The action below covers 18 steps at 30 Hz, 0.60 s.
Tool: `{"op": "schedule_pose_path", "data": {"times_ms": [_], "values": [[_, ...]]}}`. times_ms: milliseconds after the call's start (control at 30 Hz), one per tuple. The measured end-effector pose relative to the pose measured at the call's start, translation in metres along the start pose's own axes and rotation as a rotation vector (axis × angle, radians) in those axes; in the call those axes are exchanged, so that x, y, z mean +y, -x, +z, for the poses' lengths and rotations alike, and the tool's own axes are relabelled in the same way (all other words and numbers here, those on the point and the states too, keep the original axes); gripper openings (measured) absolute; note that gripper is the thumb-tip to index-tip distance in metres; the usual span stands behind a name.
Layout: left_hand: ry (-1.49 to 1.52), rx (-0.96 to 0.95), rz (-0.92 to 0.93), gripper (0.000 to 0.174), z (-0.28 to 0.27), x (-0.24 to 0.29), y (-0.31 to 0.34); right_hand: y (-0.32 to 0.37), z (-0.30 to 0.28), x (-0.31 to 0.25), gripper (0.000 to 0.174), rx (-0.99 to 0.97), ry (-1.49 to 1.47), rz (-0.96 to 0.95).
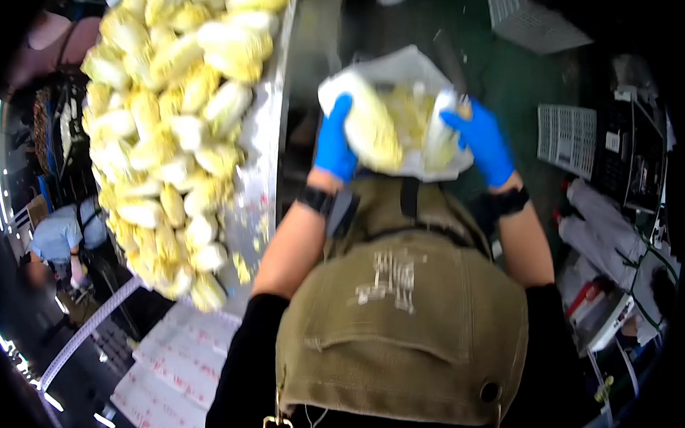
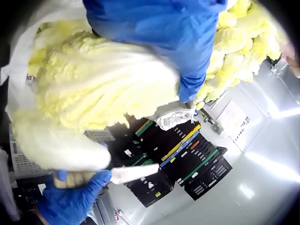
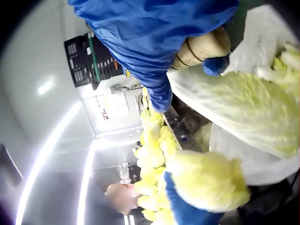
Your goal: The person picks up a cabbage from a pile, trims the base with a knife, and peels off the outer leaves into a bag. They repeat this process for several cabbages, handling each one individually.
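Observation:
My left hand (image 1: 336, 142), in a blue glove, grips a napa cabbage (image 1: 371, 126) from the side, its pale base up and yellow leaves toward me. In my gloved right hand (image 1: 482, 141) is a knife with a tan handle (image 3: 204, 49); its pale blade (image 2: 136, 173) sticks out past the fingers in the left wrist view. That hand also holds a second napa cabbage (image 3: 239, 103) by its white base, between thumb and fingers. Both cabbages are over a container lined with white plastic (image 1: 409, 61), with loose yellow leaves (image 1: 413, 113) inside.
Many napa cabbages (image 1: 174, 137) lie heaped on a metal table (image 1: 261, 156) to my left, with leaf scraps near its edge. White boxes (image 1: 178, 363) stand below it. White crates (image 1: 566, 138) are on the right. Another person (image 1: 60, 231) bends over at far left.

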<state>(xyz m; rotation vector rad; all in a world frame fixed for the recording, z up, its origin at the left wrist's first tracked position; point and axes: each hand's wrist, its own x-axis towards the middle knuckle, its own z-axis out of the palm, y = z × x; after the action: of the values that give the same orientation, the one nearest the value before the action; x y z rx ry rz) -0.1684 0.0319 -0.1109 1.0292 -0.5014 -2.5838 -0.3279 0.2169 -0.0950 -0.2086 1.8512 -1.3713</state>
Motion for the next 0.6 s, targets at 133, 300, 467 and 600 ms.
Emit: {"op": "schedule_pose_path", "data": {"times_ms": [133, 300, 467, 600], "values": [[0.031, -0.117, -0.083, 0.060, 0.010, 0.005, 0.010, -0.010, 0.006, 0.002, 0.044, 0.052, 0.142, -0.166], [-0.163, -0.284, -0.047, 0.066, 0.037, -0.005, 0.022, 0.004, 0.036, -0.015, 0.046, -0.327, -0.517, -0.144], [-0.203, -0.277, -0.053, 0.057, 0.055, -0.006, 0.030, 0.001, 0.022, 0.012, 0.055, -0.459, -0.738, -0.003], [-0.369, -0.203, 0.013, 0.052, 0.053, -0.008, 0.028, -0.011, 0.016, 0.066, 0.047, -0.430, -1.023, 0.240]]}}
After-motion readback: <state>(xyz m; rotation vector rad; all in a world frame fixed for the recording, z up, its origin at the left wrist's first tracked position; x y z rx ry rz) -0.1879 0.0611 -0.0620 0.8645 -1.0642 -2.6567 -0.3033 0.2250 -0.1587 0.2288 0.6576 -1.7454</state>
